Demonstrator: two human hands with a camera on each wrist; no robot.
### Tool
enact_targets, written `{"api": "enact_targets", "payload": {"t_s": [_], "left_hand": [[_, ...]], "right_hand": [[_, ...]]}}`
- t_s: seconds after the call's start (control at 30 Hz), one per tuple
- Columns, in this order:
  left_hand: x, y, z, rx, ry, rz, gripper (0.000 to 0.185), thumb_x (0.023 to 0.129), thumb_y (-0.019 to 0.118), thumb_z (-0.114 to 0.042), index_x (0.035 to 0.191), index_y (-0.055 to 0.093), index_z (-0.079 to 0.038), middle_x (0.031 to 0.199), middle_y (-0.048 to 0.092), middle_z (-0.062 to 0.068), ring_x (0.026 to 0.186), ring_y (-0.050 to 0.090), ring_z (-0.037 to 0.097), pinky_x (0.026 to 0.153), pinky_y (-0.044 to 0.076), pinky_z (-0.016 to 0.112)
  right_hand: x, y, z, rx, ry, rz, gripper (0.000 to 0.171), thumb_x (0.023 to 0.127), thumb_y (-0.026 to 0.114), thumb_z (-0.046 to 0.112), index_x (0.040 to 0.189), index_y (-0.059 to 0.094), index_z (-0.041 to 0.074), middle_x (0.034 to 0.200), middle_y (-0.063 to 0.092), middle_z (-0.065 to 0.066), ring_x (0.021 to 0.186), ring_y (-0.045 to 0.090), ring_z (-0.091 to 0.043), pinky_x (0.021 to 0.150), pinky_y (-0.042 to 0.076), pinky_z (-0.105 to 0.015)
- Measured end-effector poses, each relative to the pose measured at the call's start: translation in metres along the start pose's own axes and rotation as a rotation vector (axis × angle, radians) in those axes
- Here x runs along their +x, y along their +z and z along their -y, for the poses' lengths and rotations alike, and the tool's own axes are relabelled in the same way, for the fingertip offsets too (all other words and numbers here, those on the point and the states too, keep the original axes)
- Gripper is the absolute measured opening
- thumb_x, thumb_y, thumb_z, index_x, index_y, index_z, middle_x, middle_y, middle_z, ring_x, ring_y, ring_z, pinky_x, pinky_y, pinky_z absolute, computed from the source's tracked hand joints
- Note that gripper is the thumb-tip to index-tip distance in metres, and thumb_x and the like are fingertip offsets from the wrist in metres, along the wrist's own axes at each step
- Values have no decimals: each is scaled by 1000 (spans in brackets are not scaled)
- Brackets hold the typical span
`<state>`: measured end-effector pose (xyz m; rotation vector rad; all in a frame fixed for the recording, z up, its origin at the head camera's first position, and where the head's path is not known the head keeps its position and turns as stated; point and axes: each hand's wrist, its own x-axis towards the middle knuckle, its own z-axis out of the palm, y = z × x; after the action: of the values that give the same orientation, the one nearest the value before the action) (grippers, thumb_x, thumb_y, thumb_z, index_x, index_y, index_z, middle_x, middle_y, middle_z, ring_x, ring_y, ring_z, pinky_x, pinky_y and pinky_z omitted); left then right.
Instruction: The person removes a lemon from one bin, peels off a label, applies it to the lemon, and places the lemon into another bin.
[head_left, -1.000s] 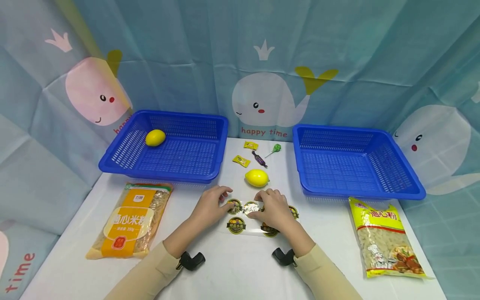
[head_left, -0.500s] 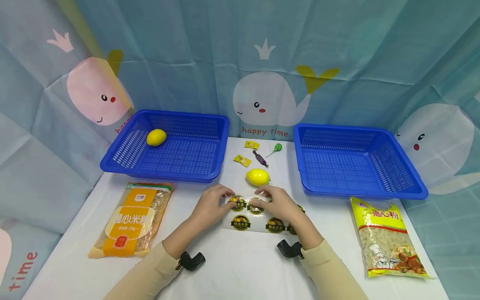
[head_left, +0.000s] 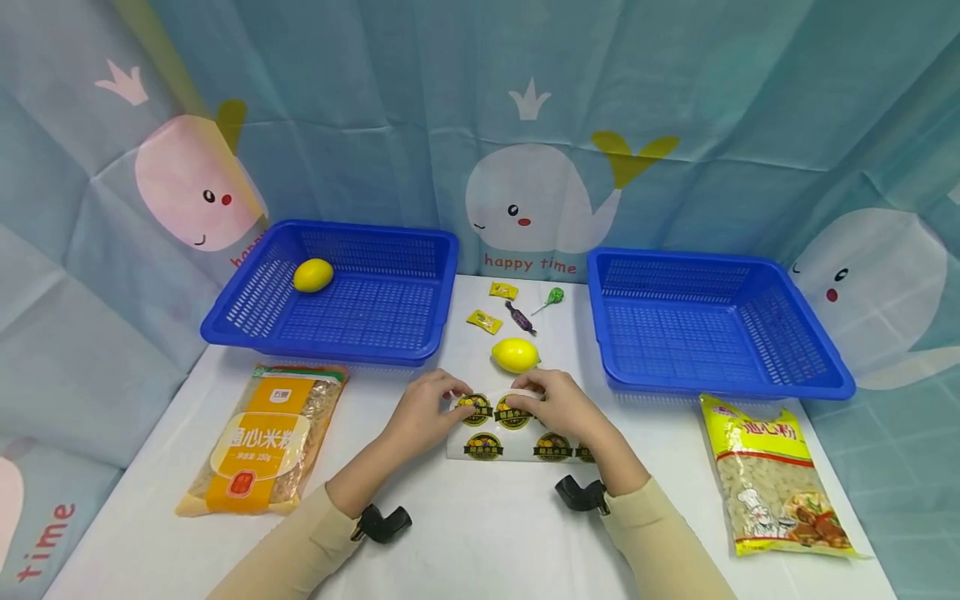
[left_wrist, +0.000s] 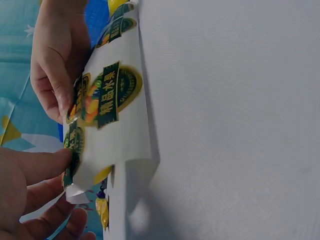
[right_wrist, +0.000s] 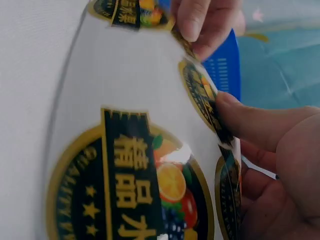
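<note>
A white sheet of stickers (head_left: 517, 446) with round black-and-gold fruit labels is held up at a tilt near the middle of the table. My left hand (head_left: 422, 417) pinches its upper left edge, thumb on the printed face and fingers behind, as the left wrist view shows. Farther right, my right hand (head_left: 564, 407) pinches the same upper edge and covers some labels. In the right wrist view the sheet (right_wrist: 135, 75) bows between both hands. A yellow lemon (head_left: 516, 355) lies just beyond the sheet, touched by neither hand.
A blue basket (head_left: 360, 354) at back left holds another lemon (head_left: 313, 275); a second blue basket (head_left: 720, 387) stands back right. Between them lie two yellow candies (head_left: 483, 322), a purple candy (head_left: 520, 317) and a green lollipop (head_left: 554, 297). Pasta bags (head_left: 258, 442) (head_left: 776, 483) flank the hands.
My right hand has shifted slightly right and away from me along the sheet. The sheet has tilted up, and its glare has faded. My left hand has stayed nearly in place.
</note>
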<state>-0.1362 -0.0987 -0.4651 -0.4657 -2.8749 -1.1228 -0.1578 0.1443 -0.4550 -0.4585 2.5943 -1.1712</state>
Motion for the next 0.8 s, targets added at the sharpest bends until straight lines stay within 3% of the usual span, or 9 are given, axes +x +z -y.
{"api": "enact_targets", "payload": {"t_s": [0.3, 0.43, 0.63, 0.8], "left_hand": [[2, -4, -2, -104, -95, -11, 13, 83, 84, -20, 80, 71, -19, 93, 68, -2, 91, 61, 23, 79, 48, 35], [1, -7, -3, -149, -130, 10, 11, 84, 81, -20, 81, 72, -20, 93, 70, -3, 91, 62, 21, 83, 48, 37], [1, -9, -7, -321, -157, 66, 9, 92, 74, -18, 90, 66, -16, 84, 73, -4, 78, 62, 11, 75, 50, 29], [1, -9, -9, -377, -151, 82, 9, 97, 68, -15, 99, 59, -12, 83, 76, -1, 72, 59, 12, 71, 44, 27]], "right_hand": [[6, 0, -7, -41, -30, 73, 16, 93, 74, 32, 89, 72, 17, 77, 61, 5, 74, 51, -13, 66, 43, -28], [11, 3, -10, -79, 1, 89, 16, 93, 74, 31, 86, 71, 17, 76, 62, 5, 73, 51, -13, 68, 43, -29], [13, 17, -5, -267, 101, -4, 19, 90, 76, 35, 83, 69, 18, 76, 64, 7, 69, 54, -14, 67, 45, -33], [9, 30, 1, -467, 92, -152, 24, 87, 78, 41, 85, 72, 19, 82, 67, 2, 74, 61, -19, 69, 47, -41]]}}
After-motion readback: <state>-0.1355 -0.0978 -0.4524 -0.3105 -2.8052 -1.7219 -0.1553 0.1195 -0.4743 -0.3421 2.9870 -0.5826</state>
